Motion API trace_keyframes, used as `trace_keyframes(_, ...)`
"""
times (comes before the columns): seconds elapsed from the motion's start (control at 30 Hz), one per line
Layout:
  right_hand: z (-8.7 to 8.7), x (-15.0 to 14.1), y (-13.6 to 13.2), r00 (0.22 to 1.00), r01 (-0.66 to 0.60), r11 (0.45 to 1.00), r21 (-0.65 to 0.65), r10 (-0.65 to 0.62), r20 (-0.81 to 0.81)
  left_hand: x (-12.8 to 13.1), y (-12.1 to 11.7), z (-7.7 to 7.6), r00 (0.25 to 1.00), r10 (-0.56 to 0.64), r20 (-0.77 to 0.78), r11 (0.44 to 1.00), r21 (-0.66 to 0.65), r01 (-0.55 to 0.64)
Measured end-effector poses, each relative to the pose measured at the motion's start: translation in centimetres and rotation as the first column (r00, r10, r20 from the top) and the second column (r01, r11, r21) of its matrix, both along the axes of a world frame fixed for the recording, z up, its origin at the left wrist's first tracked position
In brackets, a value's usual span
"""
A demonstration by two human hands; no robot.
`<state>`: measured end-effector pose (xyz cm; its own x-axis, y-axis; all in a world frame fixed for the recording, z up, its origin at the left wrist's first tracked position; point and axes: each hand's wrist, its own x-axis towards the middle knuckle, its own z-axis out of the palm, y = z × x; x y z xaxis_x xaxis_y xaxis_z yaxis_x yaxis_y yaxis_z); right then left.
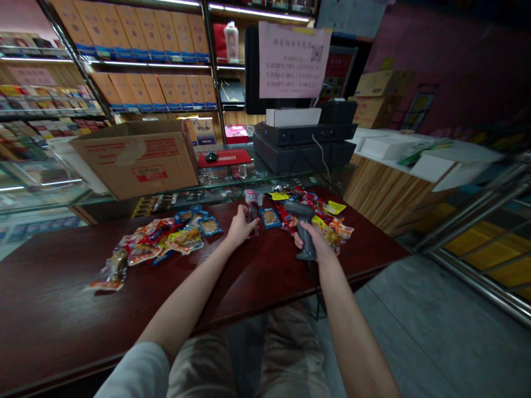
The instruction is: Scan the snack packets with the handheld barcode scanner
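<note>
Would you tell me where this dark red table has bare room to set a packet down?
The near table between the forearms is bare, as is its near left corner. The far edge is crowded: snack packets left of the left hand, more packets around the right hand.

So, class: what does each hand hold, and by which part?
The right hand grips a grey barcode scanner by its handle. The left hand holds a small dark snack packet by its lower end, above the dark red table.

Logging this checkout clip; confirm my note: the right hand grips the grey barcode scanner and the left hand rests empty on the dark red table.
Not empty. In the head view the left hand holds a small clear snack packet; the right hand does grip the barcode scanner over the table.
</note>
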<state>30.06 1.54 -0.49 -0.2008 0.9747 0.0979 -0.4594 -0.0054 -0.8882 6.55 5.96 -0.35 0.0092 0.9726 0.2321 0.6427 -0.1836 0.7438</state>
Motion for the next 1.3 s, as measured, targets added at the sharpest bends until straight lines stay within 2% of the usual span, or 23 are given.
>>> trace_keyframes(0.07, -0.1, -0.1, -0.1, 0.999, -0.032, 0.999, 0.038, 0.032, -0.001, -0.2, -0.4, 0.3, 0.993, -0.023, -0.116, 0.999, 0.042, 0.028)
trace_keyframes(0.17, -0.2, -0.4, -0.3, 0.998, -0.067, 0.995, 0.074, 0.066, 0.009, 0.0, -1.3, 0.9, 0.944, -0.037, -0.327, 0.997, 0.048, 0.055)
trace_keyframes(0.27, -0.1, -0.6, -0.4, 0.998, -0.055, 0.996, 0.073, 0.055, 0.010, 0.3, -1.9, 1.5, 0.900, -0.040, -0.435, 0.998, 0.029, 0.059)
trace_keyframes(0.53, 0.1, -0.8, -0.5, 0.996, -0.080, 0.995, 0.058, 0.082, -0.035, 0.7, -2.5, 2.1, 0.853, -0.042, -0.520, 0.999, -0.005, 0.046)
trace_keyframes(0.7, 0.2, -0.7, -0.5, 0.999, -0.023, 0.998, 0.054, 0.025, -0.026, 0.4, -2.3, 2.7, 0.839, -0.020, -0.543, 1.000, -0.026, 0.007)
trace_keyframes(0.77, 0.4, -0.6, -0.6, 1.000, 0.004, 0.999, 0.048, -0.003, -0.017, -0.7, -2.0, 2.9, 0.805, 0.037, -0.592, 0.998, -0.020, -0.061)
trace_keyframes(0.83, 0.6, -0.6, -0.6, 0.999, 0.030, 0.999, 0.043, -0.030, -0.018, -2.3, -1.7, 2.9, 0.741, 0.144, -0.656, 0.982, 0.003, -0.188)
trace_keyframes(0.93, 0.8, -0.6, -0.6, 0.999, 0.045, 0.998, 0.037, -0.044, -0.028, -4.8, -1.3, 2.6, 0.625, 0.391, -0.676, 0.901, 0.143, -0.409)
trace_keyframes(0.97, 0.8, -0.6, -0.6, 0.999, 0.044, 0.998, 0.035, -0.043, -0.033, -5.4, -1.2, 2.4, 0.609, 0.443, -0.658, 0.883, 0.202, -0.424)
trace_keyframes(1.0, 0.8, -0.6, -0.6, 0.998, 0.043, 0.999, 0.033, -0.041, -0.040, -5.8, -1.0, 2.2, 0.617, 0.450, -0.646, 0.887, 0.242, -0.394)
trace_keyframes(1.03, 0.8, -0.6, -0.6, 0.998, 0.041, 0.999, 0.029, -0.039, -0.045, -6.0, -0.9, 2.0, 0.644, 0.404, -0.650, 0.913, 0.244, -0.326)
trace_keyframes(1.07, 0.8, -0.6, -0.5, 0.998, 0.040, 0.999, 0.025, -0.038, -0.049, -6.0, -0.7, 1.8, 0.673, 0.309, -0.672, 0.950, 0.190, -0.246)
trace_keyframes(1.13, 0.7, -0.5, -0.5, 0.998, 0.041, 0.999, 0.018, -0.040, -0.052, -6.0, -0.2, 1.5, 0.700, 0.094, -0.708, 0.988, -0.022, -0.155)
trace_keyframes(1.2, 0.7, -0.5, -0.5, 0.998, 0.048, 0.999, 0.013, -0.048, -0.051, -6.2, 0.3, 1.1, 0.698, 0.018, -0.716, 0.957, -0.190, -0.220)
trace_keyframes(1.23, 0.7, -0.4, -0.5, 0.997, 0.053, 0.999, 0.011, -0.053, -0.049, -6.4, 0.5, 0.9, 0.687, 0.034, -0.726, 0.934, -0.221, -0.280)
trace_keyframes(1.3, 0.8, -0.4, -0.5, 0.997, 0.068, 0.998, 0.006, -0.068, -0.043, -7.1, 0.7, 0.6, 0.644, 0.099, -0.759, 0.916, -0.184, -0.357)
